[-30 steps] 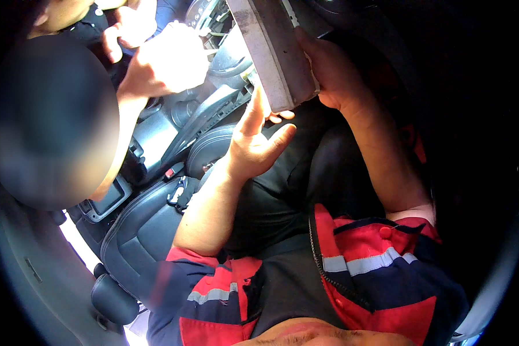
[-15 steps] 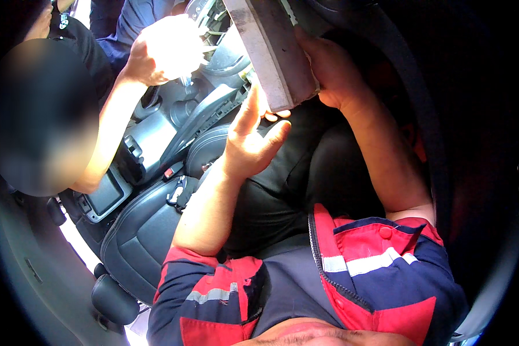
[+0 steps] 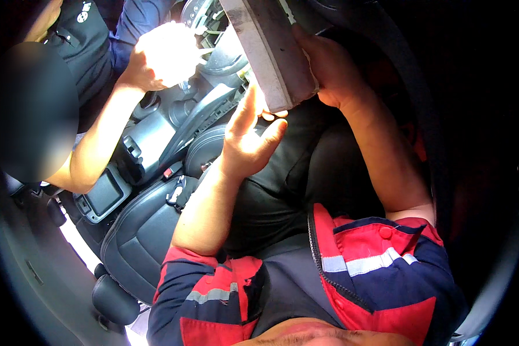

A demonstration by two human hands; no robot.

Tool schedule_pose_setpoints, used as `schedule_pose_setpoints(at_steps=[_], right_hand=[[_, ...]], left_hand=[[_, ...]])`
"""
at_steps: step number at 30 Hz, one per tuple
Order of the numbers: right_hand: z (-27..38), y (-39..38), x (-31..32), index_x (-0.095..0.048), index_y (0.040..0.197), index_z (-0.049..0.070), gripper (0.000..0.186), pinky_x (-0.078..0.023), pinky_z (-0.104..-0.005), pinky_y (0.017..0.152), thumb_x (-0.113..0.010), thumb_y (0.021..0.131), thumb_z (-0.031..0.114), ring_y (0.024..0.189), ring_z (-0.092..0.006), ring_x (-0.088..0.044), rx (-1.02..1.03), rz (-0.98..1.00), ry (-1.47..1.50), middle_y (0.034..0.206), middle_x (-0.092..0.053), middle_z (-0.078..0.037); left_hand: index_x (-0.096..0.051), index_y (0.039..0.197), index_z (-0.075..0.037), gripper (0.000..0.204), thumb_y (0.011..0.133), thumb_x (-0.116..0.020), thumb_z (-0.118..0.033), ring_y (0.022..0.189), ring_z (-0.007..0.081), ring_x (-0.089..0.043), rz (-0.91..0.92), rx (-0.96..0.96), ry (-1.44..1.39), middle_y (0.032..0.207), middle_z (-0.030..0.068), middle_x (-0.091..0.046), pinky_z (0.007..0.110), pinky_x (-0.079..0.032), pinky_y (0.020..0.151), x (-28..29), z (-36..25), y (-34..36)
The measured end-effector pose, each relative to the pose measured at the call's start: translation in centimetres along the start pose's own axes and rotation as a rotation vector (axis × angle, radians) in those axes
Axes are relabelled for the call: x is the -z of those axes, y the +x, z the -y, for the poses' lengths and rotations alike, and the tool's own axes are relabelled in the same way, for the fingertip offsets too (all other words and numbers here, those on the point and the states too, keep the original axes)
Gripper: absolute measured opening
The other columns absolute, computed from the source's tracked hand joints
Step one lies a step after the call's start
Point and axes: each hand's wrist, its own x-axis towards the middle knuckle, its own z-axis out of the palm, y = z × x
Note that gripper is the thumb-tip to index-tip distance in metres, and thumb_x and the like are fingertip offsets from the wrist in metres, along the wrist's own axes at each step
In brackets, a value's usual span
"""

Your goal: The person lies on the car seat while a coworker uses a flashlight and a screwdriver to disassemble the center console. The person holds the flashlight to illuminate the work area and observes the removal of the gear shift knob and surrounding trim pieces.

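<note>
A long, boxy grey object with worn, scuffed faces slants across the top middle. Its exact kind I cannot make out. My right hand grips its right side, the fingers partly hidden behind it. Close to its lower left edge is my left hand, thumb spread away and index finger stretched upward. Other fingertips of that hand show just below the object's near end; whether they touch it I cannot tell. Pale wires and connectors hang in the opened dashboard to the left of the object.
To the left, another person's hand, washed out by bright light, is near the wires. A centre console with an open tray runs between the black seats. A red seat-belt buckle sits beside my left forearm.
The other person's head and upper body have shifted left, with their forearm moving slightly. My left hand has drifted a touch left; the grey object and my right hand hardly differ.
</note>
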Motion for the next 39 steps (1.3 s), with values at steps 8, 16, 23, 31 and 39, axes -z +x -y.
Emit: schedule_pose_setpoints(at_steps=[8, 16, 23, 31, 39], right_hand=[[-0.16, 0.21, 0.31, -0.064, 0.105, -0.002, 0.042, -0.050, -0.0323, 0.077, -0.050, 0.099, 0.037, 0.082, -0.0162, -0.066, -0.002, 0.023, -0.001, 0.095, -0.070, -0.009], [0.09, 0.02, 0.15, -0.064, 0.106, -0.002, 0.041, -0.050, -0.0331, 0.079, -0.050, 0.099, 0.036, 0.084, -0.0175, -0.066, -0.007, -0.012, -0.011, 0.097, -0.070, -0.010], [-0.19, 0.25, 0.31, -0.064, 0.108, -0.003, 0.042, -0.049, -0.0340, 0.082, -0.051, 0.098, 0.036, 0.088, -0.0183, -0.066, 0.017, 0.004, -0.017, 0.102, -0.069, -0.011], [0.12, -0.22, -0.06, -0.064, 0.108, -0.003, 0.043, -0.049, -0.0347, 0.082, -0.051, 0.098, 0.037, 0.087, -0.0190, -0.066, 0.007, -0.009, -0.006, 0.102, -0.069, -0.011], [0.11, -0.26, 0.28, -0.064, 0.108, -0.002, 0.042, -0.049, -0.0348, 0.083, -0.053, 0.097, 0.037, 0.088, -0.0195, -0.066, -0.008, 0.001, -0.010, 0.102, -0.069, -0.011]], left_hand=[[-0.027, 0.150, -0.001, 0.080, 0.081, -0.067, 0.000, 0.094, 0.0181, -0.061, 0.021, 0.007, 0.020, 0.123, 0.0149, -0.058, 0.031, -0.047, 0.082, 0.24, 0.40, 0.05], [-0.026, 0.149, 0.002, 0.078, 0.082, -0.066, -0.001, 0.094, 0.0167, -0.059, -0.023, -0.025, -0.010, 0.112, 0.0117, -0.061, 0.031, -0.046, 0.083, -0.41, -0.45, -0.03], [-0.025, 0.149, 0.002, 0.079, 0.082, -0.066, 0.000, 0.095, 0.0162, -0.059, 0.001, -0.005, -0.017, 0.111, 0.0104, -0.061, 0.030, -0.046, 0.084, -0.29, -0.41, -0.07], [-0.024, 0.151, -0.002, 0.081, 0.082, -0.066, 0.002, 0.096, 0.0161, -0.059, 0.016, -0.007, -0.002, 0.115, 0.0107, -0.060, 0.031, -0.046, 0.085, -0.15, -0.17, -0.10], [-0.024, 0.151, -0.001, 0.081, 0.082, -0.066, 0.002, 0.095, 0.0158, -0.058, 0.005, -0.017, 0.007, 0.112, 0.0099, -0.060, 0.030, -0.046, 0.083, -0.36, 0.02, -0.38]])
